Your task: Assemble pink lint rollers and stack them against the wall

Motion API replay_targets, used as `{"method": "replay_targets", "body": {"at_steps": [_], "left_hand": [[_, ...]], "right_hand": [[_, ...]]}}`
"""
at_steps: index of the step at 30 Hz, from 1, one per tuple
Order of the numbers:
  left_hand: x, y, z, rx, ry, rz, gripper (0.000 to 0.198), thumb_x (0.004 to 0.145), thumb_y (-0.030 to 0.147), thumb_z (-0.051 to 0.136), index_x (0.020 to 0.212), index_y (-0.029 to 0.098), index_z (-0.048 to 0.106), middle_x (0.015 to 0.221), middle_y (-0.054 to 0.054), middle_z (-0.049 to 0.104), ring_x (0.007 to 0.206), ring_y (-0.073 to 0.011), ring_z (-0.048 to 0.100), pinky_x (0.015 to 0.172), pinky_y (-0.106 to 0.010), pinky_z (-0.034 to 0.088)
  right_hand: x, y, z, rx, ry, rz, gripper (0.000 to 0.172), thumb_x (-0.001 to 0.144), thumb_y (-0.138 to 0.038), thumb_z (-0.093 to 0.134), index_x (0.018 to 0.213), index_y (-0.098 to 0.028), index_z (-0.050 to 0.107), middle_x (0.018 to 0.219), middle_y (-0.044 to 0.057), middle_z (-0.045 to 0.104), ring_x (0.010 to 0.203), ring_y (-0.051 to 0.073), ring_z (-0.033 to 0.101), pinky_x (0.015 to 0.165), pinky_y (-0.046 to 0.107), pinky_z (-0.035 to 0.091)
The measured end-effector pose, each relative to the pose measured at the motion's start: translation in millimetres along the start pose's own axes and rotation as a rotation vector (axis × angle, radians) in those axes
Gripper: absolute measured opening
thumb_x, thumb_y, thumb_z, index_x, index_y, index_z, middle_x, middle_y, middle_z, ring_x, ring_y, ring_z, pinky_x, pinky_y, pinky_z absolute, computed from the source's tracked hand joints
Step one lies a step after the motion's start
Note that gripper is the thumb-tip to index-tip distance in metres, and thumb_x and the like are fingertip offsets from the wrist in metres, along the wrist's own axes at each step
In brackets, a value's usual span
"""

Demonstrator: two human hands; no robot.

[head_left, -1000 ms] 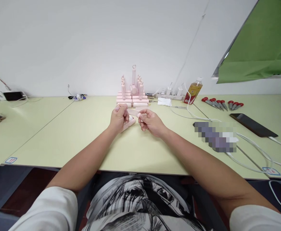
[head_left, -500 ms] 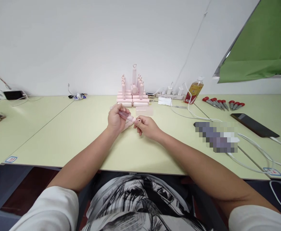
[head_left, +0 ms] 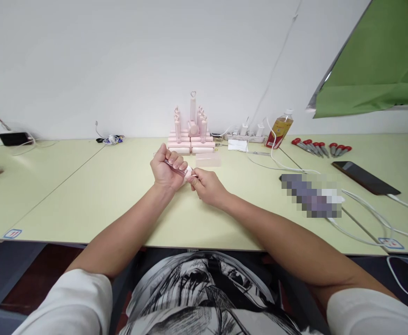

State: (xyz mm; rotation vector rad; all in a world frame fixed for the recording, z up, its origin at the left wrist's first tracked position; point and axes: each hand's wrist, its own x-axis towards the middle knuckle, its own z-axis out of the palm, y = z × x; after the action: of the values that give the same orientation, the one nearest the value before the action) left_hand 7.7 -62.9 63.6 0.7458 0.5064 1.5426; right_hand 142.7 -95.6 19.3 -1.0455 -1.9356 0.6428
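My left hand (head_left: 166, 171) is wrapped round a slim, clear pink tube (head_left: 176, 168), which lies slantwise across the palm. At its right end, my right hand (head_left: 209, 187) pinches the pale pink cap (head_left: 189, 172) between thumb and fingers; part of the cap is hidden. Just beyond the hands a translucent pink rectangular piece (head_left: 208, 160) lies flat on the table. Behind it are stacked pink cylinders (head_left: 203, 144). Several similar tubes (head_left: 178, 130) stand upright on the stack, and the tallest one (head_left: 193, 107) has a heart-shaped loop on top.
On the right are a drink bottle (head_left: 280, 129), several red-capped grey tools (head_left: 319, 149), a black phone (head_left: 364, 177) and a pixelated object (head_left: 310, 195) with white cables. A power strip (head_left: 244, 138) lies along the wall. Coiled cable (head_left: 111, 139) sits at the back left.
My left fingers have curled more tightly round the tube. My right hand has shifted slightly left along with the cap. The camera view has moved a little.
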Motion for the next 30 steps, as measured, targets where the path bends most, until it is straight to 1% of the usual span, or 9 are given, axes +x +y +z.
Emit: {"method": "replay_targets", "body": {"at_steps": [5,10,13,17,20,23,26,28,30], "left_hand": [[1,-5,-1.5,-0.079,0.000,-0.022,0.051,0.091,0.040,0.056,0.056,0.019,0.024,0.047,0.007,0.020,0.035,-0.0049,0.025,0.036,-0.020,0.029],[1,-8,-1.5,-0.004,-0.024,-0.047,0.052,0.090,0.041,0.055,0.056,0.019,0.022,0.048,0.007,0.021,0.035,-0.0049,0.025,0.037,-0.021,0.030],[3,-12,-5.0,0.089,-0.064,-0.061,0.052,0.089,0.044,0.056,0.055,0.020,0.026,0.049,0.006,0.027,0.039,-0.0069,0.036,0.044,-0.024,0.041],[7,-22,-15.4,0.323,-0.203,0.051,0.044,0.081,0.050,0.066,0.058,0.019,0.046,0.060,0.001,0.051,0.061,-0.0126,0.058,0.061,-0.027,0.050],[10,-21,-25.2,0.565,-0.391,0.123,0.040,0.072,0.057,0.073,0.075,0.019,0.064,0.080,-0.004,0.064,0.076,-0.0163,0.061,0.066,-0.027,0.050],[19,-11,-35.7,0.688,-0.531,0.155,0.048,0.074,0.064,0.066,0.093,0.020,0.069,0.094,-0.008,0.067,0.091,-0.0213,0.061,0.079,-0.030,0.049],[31,-3,-47.1,0.850,-0.469,0.179,0.038,0.078,0.055,0.065,0.089,0.019,0.069,0.091,-0.007,0.067,0.090,-0.0205,0.061,0.079,-0.027,0.047],[37,-5,-54.9,1.015,-0.413,0.171,0.031,0.070,0.045,0.076,0.084,0.020,0.068,0.085,-0.006,0.067,0.083,-0.0194,0.061,0.072,-0.024,0.045],[40,-10,-62.5,1.191,-0.391,0.097,0.037,0.055,0.038,0.086,0.083,0.021,0.068,0.076,-0.003,0.065,0.070,-0.0187,0.060,0.064,-0.024,0.043]], "right_hand": [[2,3,2,0.079,-0.008,0.035,0.039,0.091,-0.052,0.052,0.068,-0.021,0.047,0.059,-0.002,0.056,0.054,0.012,0.050,0.055,0.025,0.037],[3,10,-4,0.610,-0.304,0.330,0.046,0.083,-0.065,0.057,0.072,-0.022,0.044,0.051,-0.007,0.047,0.036,0.008,0.037,0.038,0.024,0.038],[3,15,-8,0.738,-0.432,0.404,0.048,0.080,-0.067,0.059,0.076,-0.021,0.048,0.051,-0.006,0.051,0.037,0.008,0.038,0.038,0.025,0.043],[2,20,-9,0.500,-0.289,0.249,0.041,0.081,-0.059,0.062,0.088,-0.020,0.054,0.066,-0.003,0.056,0.048,0.010,0.049,0.044,0.023,0.042],[1,25,-12,0.256,-0.193,0.093,0.027,0.084,-0.046,0.062,0.087,-0.020,0.054,0.068,-0.004,0.053,0.054,0.010,0.047,0.051,0.023,0.040],[4,30,-20,0.139,-0.102,0.064,0.021,0.086,-0.040,0.058,0.085,-0.020,0.052,0.073,-0.002,0.054,0.061,0.012,0.049,0.058,0.025,0.040],[7,33,-25,0.130,-0.059,0.063,0.020,0.085,-0.040,0.057,0.087,-0.020,0.052,0.073,-0.002,0.054,0.065,0.013,0.049,0.061,0.026,0.039],[7,33,-27,0.113,-0.050,0.057,0.020,0.084,-0.040,0.057,0.086,-0.020,0.052,0.071,-0.003,0.052,0.065,0.014,0.048,0.062,0.026,0.038],[7,32,-27,0.061,-0.019,0.044,0.021,0.083,-0.041,0.058,0.084,-0.020,0.052,0.069,-0.004,0.050,0.065,0.013,0.046,0.062,0.026,0.036]]}}
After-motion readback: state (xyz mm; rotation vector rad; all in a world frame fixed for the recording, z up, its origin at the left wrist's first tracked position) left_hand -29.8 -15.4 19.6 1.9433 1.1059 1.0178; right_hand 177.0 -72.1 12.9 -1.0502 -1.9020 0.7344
